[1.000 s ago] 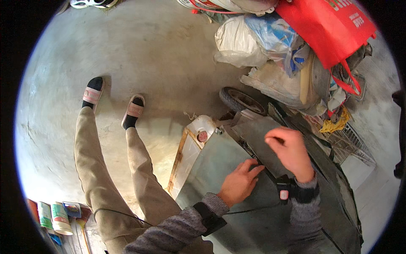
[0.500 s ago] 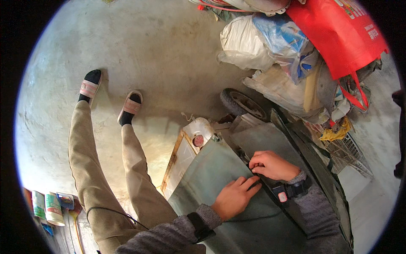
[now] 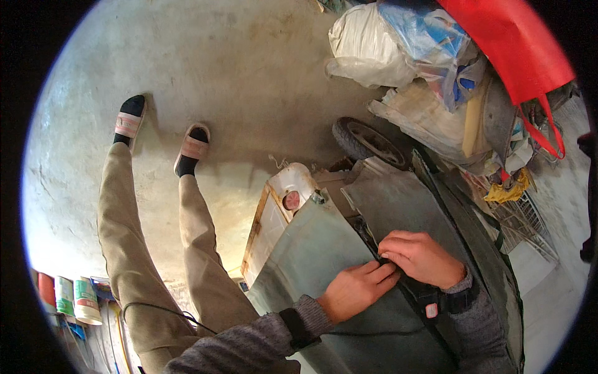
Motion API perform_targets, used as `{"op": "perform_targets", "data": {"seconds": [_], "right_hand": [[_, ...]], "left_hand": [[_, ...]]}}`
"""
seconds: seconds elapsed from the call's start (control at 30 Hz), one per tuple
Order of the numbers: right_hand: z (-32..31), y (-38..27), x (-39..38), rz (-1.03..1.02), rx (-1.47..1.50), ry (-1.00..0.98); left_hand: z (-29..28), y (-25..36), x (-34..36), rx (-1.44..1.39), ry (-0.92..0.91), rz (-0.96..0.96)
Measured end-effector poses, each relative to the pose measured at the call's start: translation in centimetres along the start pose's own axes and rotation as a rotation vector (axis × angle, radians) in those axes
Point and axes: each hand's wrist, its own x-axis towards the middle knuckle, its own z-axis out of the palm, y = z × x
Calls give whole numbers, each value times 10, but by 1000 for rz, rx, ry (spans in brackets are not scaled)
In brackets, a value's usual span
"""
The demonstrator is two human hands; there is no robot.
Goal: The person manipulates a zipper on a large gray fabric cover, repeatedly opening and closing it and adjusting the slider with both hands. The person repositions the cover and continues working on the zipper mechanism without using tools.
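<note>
My left hand (image 3: 357, 288) and my right hand (image 3: 419, 258) meet along a dark seam (image 3: 359, 228) between two grey-green sheets (image 3: 302, 249). Both have bent fingers pressed together at the seam, the right just above and right of the left; whatever they pinch is hidden under the fingertips. A thin black cord (image 3: 380, 331) runs across the sheet below my hands. Beyond the sheets sits a rusty-edged white piece (image 3: 283, 184) with a red round part (image 3: 291, 201).
A tyred wheel (image 3: 349, 140) lies behind the sheets. Piled plastic bags (image 3: 367, 53), a red bag (image 3: 504, 37) and a wire rack (image 3: 532, 224) are at the right. My outstretched legs (image 3: 199, 224) are left of the sheets; several containers (image 3: 86, 302) stand at lower left.
My right hand has come down from above the sheet to the seam beside my left hand, its fingers closing there. The view has shifted slightly.
</note>
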Motion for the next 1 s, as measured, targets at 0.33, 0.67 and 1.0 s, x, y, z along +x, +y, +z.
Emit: {"op": "perform_targets", "data": {"seconds": [0.33, 0.67, 1.0], "right_hand": [[21, -22, -10, -12, 107, 29], [16, -41, -18, -54, -50, 147], [11, -46, -17, -151, -232, 154]], "left_hand": [[-4, 20, -38, -175, 81, -12], [-41, 5, -14, -286, 537, -294], [-77, -66, 34, -182, -183, -398]]}}
